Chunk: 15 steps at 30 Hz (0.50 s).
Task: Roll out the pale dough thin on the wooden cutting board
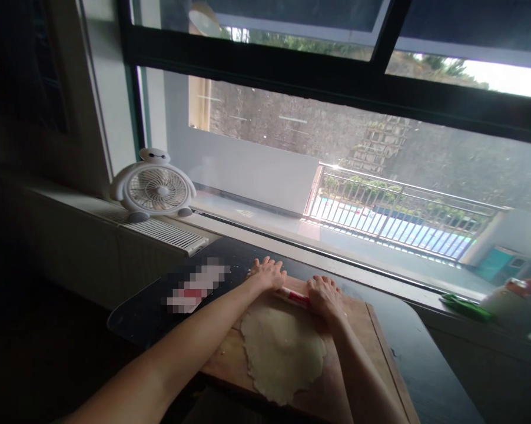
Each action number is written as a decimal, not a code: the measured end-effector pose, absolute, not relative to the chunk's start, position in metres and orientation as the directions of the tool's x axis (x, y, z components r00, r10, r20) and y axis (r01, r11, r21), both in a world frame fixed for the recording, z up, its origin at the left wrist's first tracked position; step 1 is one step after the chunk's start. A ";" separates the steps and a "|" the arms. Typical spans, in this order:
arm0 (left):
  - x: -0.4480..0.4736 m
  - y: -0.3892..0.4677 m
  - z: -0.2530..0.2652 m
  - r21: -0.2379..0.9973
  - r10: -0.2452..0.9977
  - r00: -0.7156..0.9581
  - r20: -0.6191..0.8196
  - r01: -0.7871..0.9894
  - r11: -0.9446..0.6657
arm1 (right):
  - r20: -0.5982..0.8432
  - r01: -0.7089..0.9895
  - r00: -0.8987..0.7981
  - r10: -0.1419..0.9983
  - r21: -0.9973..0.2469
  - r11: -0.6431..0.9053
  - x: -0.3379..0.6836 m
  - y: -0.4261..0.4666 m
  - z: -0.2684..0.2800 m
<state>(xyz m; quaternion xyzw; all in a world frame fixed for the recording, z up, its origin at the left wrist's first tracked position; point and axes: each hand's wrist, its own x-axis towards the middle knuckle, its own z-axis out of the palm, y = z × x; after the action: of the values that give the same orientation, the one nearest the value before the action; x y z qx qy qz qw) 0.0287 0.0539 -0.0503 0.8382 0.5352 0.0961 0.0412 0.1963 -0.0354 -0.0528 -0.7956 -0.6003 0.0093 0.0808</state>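
A white rolling pin with red print (295,298) lies across the far edge of a thin, uneven sheet of dough (281,347). My left hand (268,274) is over the pin's left end, palm down, with the fingers bent over it. At the other end, my right hand (326,294) rests on the pin in the same way. Both hands hide the pin's ends. The dough lies on a wooden board (362,341), its near edge ragged.
Under the board is a dark table (407,330). A blurred-out item (197,288) lies to the left. A white fan (159,188) stands on the radiator (172,232) by the window. On the sill at right are a green cloth-like thing (466,307) and a pale container (508,303).
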 end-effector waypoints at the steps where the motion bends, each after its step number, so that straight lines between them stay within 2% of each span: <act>1: 0.031 0.058 -0.050 0.172 0.906 0.410 0.109 0.890 -0.423 | 0.093 0.949 0.290 0.953 -0.152 -0.274 0.199 -0.030 -0.053; 7: 0.034 0.063 -0.050 0.159 0.896 0.432 0.099 0.882 -0.443 | 0.151 0.938 0.306 0.940 -0.216 -0.271 0.202 -0.024 -0.056; 15: 0.018 0.026 -0.053 0.131 0.886 0.435 0.162 0.880 -0.457 | 0.192 0.946 0.280 0.940 -0.223 -0.236 0.187 -0.062 -0.057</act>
<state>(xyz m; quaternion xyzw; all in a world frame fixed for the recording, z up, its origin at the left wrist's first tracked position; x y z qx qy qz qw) 0.0180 0.0257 -0.0528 0.8470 0.5211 0.1039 0.0137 0.1865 -0.0620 -0.0572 -0.7862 -0.5998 -0.0089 0.1485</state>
